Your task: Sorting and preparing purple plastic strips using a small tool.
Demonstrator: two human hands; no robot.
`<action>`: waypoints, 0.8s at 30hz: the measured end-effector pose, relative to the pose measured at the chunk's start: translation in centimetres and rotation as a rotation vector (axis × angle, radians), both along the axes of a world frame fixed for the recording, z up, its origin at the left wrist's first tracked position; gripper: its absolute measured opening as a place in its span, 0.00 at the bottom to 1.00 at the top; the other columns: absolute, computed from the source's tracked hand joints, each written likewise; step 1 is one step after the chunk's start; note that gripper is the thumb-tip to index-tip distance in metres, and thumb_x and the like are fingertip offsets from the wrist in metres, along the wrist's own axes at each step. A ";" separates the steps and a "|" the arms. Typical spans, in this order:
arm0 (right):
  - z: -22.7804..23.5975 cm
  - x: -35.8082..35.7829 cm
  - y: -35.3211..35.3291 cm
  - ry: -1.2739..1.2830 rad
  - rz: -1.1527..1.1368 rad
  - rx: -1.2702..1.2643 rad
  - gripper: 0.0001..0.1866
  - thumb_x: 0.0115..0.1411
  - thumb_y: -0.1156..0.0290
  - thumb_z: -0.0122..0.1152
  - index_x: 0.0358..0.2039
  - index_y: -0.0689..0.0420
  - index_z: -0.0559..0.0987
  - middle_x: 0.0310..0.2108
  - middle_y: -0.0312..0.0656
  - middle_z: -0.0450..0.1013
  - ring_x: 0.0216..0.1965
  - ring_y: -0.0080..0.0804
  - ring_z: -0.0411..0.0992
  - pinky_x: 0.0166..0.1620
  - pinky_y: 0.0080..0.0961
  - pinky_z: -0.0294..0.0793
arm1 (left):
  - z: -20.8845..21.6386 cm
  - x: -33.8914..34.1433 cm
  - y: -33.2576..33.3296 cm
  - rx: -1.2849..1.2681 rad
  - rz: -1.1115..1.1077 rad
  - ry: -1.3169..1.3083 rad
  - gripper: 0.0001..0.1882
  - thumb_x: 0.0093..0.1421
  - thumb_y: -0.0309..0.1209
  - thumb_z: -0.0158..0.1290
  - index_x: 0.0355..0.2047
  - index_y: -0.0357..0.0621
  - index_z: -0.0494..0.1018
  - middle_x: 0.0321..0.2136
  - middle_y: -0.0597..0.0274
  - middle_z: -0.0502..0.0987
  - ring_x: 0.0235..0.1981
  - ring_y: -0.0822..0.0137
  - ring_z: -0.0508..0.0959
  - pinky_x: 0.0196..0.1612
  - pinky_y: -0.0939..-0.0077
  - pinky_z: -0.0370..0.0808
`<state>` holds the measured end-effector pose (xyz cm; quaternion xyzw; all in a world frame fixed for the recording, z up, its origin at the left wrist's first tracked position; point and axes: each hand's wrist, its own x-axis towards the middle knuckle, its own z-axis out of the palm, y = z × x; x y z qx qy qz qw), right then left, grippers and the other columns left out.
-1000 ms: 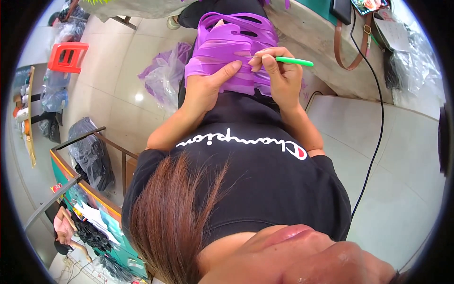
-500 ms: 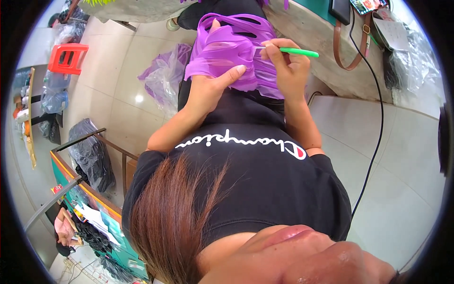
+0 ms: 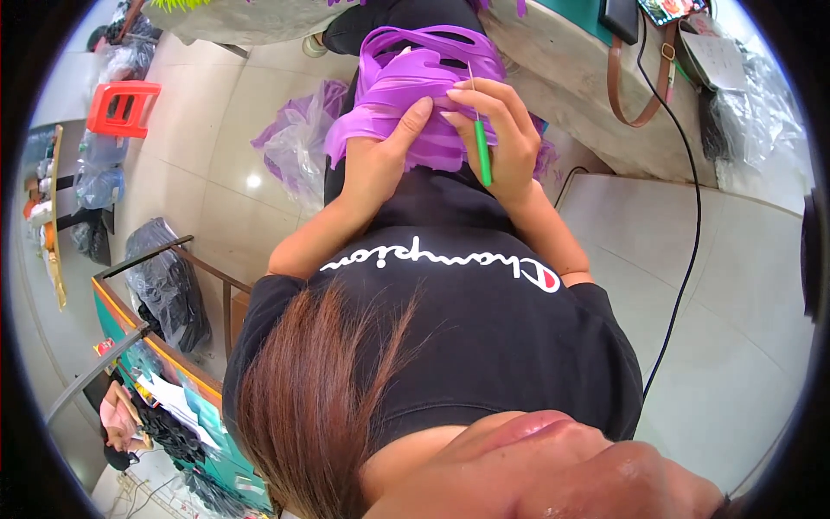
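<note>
Head view: we read the scene from 9 o'clock across to 3 o'clock.
Red stool (image 3: 125,108): toward 10 o'clock from the lap, well apart from the 2 hands.
Clear bag (image 3: 298,147): on the floor, nearer in, with purple showing through it.
Left hand (image 3: 373,164): we see its thumb pressed on top of the purple strips (image 3: 393,91), the other fingers mostly hidden beneath, so it clasps them; how firmly, we cannot tell.
Purple strips, place: on the lap, at 1 o'clock from the left hand, with loops at their 12 o'clock edge.
Purple strips, long axis: roughly 9 to 3 o'clock, bending as they go.
Green-handled tool (image 3: 482,154): handle end at 6 o'clock, thin metal shaft toward 12; we judge this crossing of tool and strips to be the relation that counts. Whether the tip touches them, we cannot tell.
Right hand (image 3: 503,130): fingers curled around the tool, the nearer of the 2 hands to it; the strips' bulk lies at 10 o'clock from here. Its thumb and forefinger tips come to the strips, but we cannot tell whether they pinch any.
Brown strap (image 3: 615,78): at 2 o'clock from the right hand, apart from it.
Black cable (image 3: 697,190): farther out, past 3 o'clock.
</note>
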<state>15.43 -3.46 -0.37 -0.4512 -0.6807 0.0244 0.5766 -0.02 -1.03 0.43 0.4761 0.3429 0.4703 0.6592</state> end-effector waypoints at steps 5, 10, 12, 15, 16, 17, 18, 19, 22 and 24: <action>-1.3 0.5 1.1 -0.132 -0.050 0.055 0.15 0.46 0.79 0.68 0.37 0.61 0.78 0.34 0.45 0.73 0.31 0.34 0.74 0.34 0.26 0.75 | 0.5 0.0 -0.3 0.150 0.003 0.177 0.14 0.64 0.31 0.47 0.46 0.34 0.71 0.39 0.59 0.76 0.41 0.71 0.74 0.45 0.79 0.69; -1.9 1.2 1.6 -0.189 -0.044 0.139 0.08 0.50 0.79 0.65 0.32 0.62 0.76 0.33 0.44 0.72 0.28 0.31 0.72 0.31 0.23 0.73 | 0.3 0.1 -0.4 0.195 -0.057 0.259 0.15 0.66 0.32 0.45 0.47 0.33 0.70 0.41 0.59 0.75 0.42 0.71 0.73 0.47 0.78 0.68; -1.9 1.1 1.4 -0.090 -0.049 0.114 0.05 0.54 0.77 0.62 0.30 0.62 0.75 0.33 0.43 0.71 0.26 0.29 0.71 0.31 0.22 0.72 | 0.4 0.3 -0.3 0.191 -0.078 0.228 0.17 0.66 0.33 0.45 0.48 0.33 0.69 0.43 0.59 0.75 0.44 0.70 0.72 0.49 0.78 0.67; -1.8 1.4 0.9 1.026 0.119 -0.192 0.12 0.67 0.64 0.45 0.32 0.60 0.69 0.29 0.37 0.66 0.24 0.24 0.62 0.30 0.19 0.63 | -0.1 0.2 0.0 0.114 -0.041 0.084 0.18 0.66 0.34 0.45 0.49 0.32 0.69 0.44 0.59 0.74 0.45 0.71 0.72 0.50 0.78 0.66; -2.1 2.5 0.9 1.024 0.118 -0.194 0.12 0.67 0.64 0.45 0.32 0.60 0.69 0.29 0.37 0.66 0.24 0.24 0.62 0.30 0.19 0.63 | -0.3 0.3 0.2 0.112 -0.041 0.082 0.18 0.66 0.34 0.45 0.49 0.32 0.69 0.44 0.59 0.74 0.45 0.71 0.72 0.50 0.78 0.66; -2.5 3.7 0.9 1.260 0.190 -0.207 0.12 0.67 0.64 0.45 0.32 0.59 0.69 0.28 0.37 0.65 0.25 0.24 0.61 0.30 0.20 0.62 | -0.5 0.3 0.4 0.093 0.014 0.035 0.18 0.66 0.34 0.46 0.50 0.32 0.68 0.44 0.60 0.74 0.46 0.71 0.72 0.50 0.78 0.66; -3.0 5.3 0.9 1.495 0.263 -0.218 0.11 0.67 0.65 0.45 0.32 0.59 0.69 0.28 0.37 0.64 0.26 0.24 0.61 0.31 0.21 0.62 | -0.7 0.2 0.4 0.075 0.068 -0.013 0.19 0.66 0.34 0.46 0.50 0.32 0.68 0.45 0.60 0.74 0.46 0.71 0.71 0.50 0.79 0.66; -4.8 7.8 0.6 1.596 0.264 -0.237 0.11 0.67 0.66 0.44 0.31 0.59 0.69 0.27 0.37 0.64 0.26 0.24 0.60 0.31 0.21 0.62 | -0.9 -0.6 0.7 -0.019 0.051 -0.002 0.19 0.65 0.33 0.46 0.52 0.33 0.67 0.45 0.58 0.74 0.44 0.70 0.73 0.48 0.78 0.68; -12.2 17.0 -1.6 1.799 0.058 -0.273 0.08 0.65 0.70 0.48 0.28 0.58 0.68 0.22 0.36 0.63 0.24 0.25 0.62 0.30 0.24 0.64 | 0.3 -0.8 1.4 -0.053 0.089 -0.190 0.20 0.65 0.32 0.46 0.55 0.34 0.65 0.45 0.56 0.74 0.42 0.68 0.76 0.46 0.77 0.71; -20.6 25.9 -5.5 1.860 0.009 -0.230 0.07 0.63 0.75 0.47 0.27 0.57 0.68 0.22 0.37 0.64 0.24 0.26 0.62 0.30 0.24 0.65 | 2.1 -0.1 1.2 -0.042 0.061 -0.226 0.21 0.65 0.30 0.45 0.57 0.34 0.61 0.44 0.53 0.74 0.40 0.64 0.77 0.45 0.73 0.73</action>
